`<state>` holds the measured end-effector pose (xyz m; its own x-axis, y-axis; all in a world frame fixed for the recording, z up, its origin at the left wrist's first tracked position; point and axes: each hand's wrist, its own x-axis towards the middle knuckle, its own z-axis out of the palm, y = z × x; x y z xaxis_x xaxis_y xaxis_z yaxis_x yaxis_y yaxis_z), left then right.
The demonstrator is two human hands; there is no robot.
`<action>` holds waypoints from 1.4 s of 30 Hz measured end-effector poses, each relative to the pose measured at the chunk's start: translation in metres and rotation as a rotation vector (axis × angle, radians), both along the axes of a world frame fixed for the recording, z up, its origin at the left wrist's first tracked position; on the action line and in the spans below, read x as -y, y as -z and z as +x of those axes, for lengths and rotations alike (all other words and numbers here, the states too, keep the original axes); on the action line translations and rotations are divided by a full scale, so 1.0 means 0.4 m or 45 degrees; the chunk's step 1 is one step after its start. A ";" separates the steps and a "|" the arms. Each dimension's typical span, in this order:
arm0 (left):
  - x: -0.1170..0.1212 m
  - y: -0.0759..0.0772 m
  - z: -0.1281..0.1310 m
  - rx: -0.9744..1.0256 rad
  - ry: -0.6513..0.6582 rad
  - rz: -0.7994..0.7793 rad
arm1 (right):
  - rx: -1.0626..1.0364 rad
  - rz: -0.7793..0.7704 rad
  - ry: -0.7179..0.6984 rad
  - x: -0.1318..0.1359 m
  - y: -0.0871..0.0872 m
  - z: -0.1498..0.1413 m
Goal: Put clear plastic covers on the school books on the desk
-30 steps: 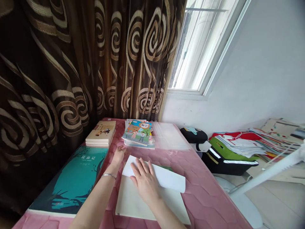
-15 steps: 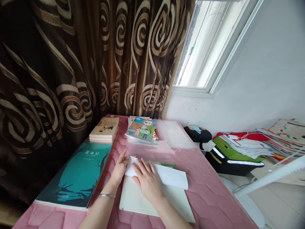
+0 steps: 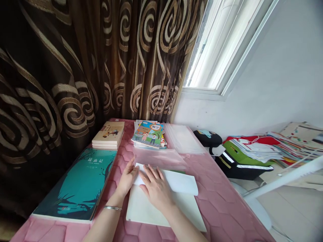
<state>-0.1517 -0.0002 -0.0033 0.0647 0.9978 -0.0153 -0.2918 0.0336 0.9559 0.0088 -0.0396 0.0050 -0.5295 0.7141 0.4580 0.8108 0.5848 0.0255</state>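
Paper, white and folded over, is pressed onto a pale booklet by the right hand, laid flat with its fingers slightly spread. The paper's left corner is touched by the left hand, held narrow; whether it is pinched cannot be told. The booklet is set on the pink quilted worktop, with a teal book placed to its left and colourful books stacked beyond it.

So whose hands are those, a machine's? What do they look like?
No, a person's. The left hand has a slim silver-coloured bracelet at its wrist; the right hand has none. No gloves, sleeves or cables show on either side.
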 end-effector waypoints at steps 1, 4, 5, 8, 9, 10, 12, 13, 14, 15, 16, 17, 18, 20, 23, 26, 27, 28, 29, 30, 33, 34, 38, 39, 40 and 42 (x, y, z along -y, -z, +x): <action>0.000 0.003 0.000 -0.010 0.002 0.009 | -0.002 0.000 -0.002 0.001 -0.001 0.000; -0.002 0.014 -0.001 -0.056 -0.007 0.040 | -0.023 -0.002 -0.018 0.003 -0.005 0.000; -0.003 0.018 -0.001 -0.078 -0.013 0.047 | -0.037 -0.005 -0.029 0.003 -0.006 0.001; -0.007 0.027 0.000 -0.139 -0.048 0.078 | -0.123 -0.018 -0.040 0.002 -0.017 0.011; -0.008 0.029 0.001 -0.153 -0.066 0.092 | -0.157 -0.029 -0.027 0.001 -0.022 0.019; -0.009 0.031 0.002 -0.166 -0.081 0.104 | -0.189 -0.042 -0.006 -0.001 -0.028 0.031; -0.013 0.034 0.003 -0.195 -0.109 0.116 | -0.231 -0.081 0.040 -0.005 -0.041 0.063; -0.015 0.036 0.003 -0.216 -0.129 0.120 | -0.238 -0.103 0.059 -0.007 -0.045 0.084; -0.017 0.039 0.003 -0.239 -0.155 0.126 | -0.240 -0.121 0.079 -0.009 -0.049 0.106; -0.019 0.042 0.003 -0.264 -0.186 0.138 | -0.241 -0.134 0.104 -0.012 -0.049 0.131; -0.021 0.046 0.002 -0.286 -0.214 0.152 | -0.248 -0.143 0.139 -0.015 -0.047 0.155; -0.022 0.049 0.001 -0.302 -0.231 0.165 | -0.266 -0.146 0.187 -0.018 -0.043 0.180; -0.024 0.053 0.000 -0.312 -0.235 0.175 | -0.296 -0.143 0.243 -0.022 -0.036 0.203; -0.026 0.059 -0.001 -0.326 -0.231 0.194 | -0.390 -0.126 0.360 -0.029 -0.016 0.245; -0.027 0.061 -0.002 -0.357 -0.254 0.222 | -0.586 -0.093 0.508 -0.040 0.016 0.291; -0.025 0.057 -0.002 -0.389 -0.275 0.220 | -0.897 -0.161 0.649 -0.055 0.045 0.322; -0.024 0.055 -0.003 -0.400 -0.279 0.220 | -1.022 -0.228 0.687 -0.061 0.053 0.330; -0.023 0.053 -0.003 -0.411 -0.284 0.223 | -1.151 -0.310 0.708 -0.068 0.060 0.336; -0.022 0.052 -0.003 -0.418 -0.286 0.229 | -1.276 -0.399 0.708 -0.075 0.067 0.341; -0.021 0.050 -0.002 -0.419 -0.284 0.237 | -1.407 -0.485 0.689 -0.081 0.073 0.345; -0.022 0.050 -0.001 -0.398 -0.292 0.262 | -1.793 -0.666 0.592 -0.097 0.079 0.351; -0.023 0.050 -0.001 -0.388 -0.300 0.264 | -1.897 -0.702 0.568 -0.100 0.078 0.351; -0.026 0.056 0.000 -0.353 -0.275 0.249 | -2.093 -0.764 0.510 -0.102 0.064 0.349; -0.026 0.057 0.000 -0.349 -0.270 0.244 | -2.107 -0.757 0.500 -0.101 0.060 0.348; -0.026 0.058 0.000 -0.350 -0.273 0.242 | -2.111 -0.747 0.488 -0.101 0.056 0.348; -0.026 0.059 0.000 -0.366 -0.294 0.236 | -2.106 -0.720 0.470 -0.100 0.050 0.347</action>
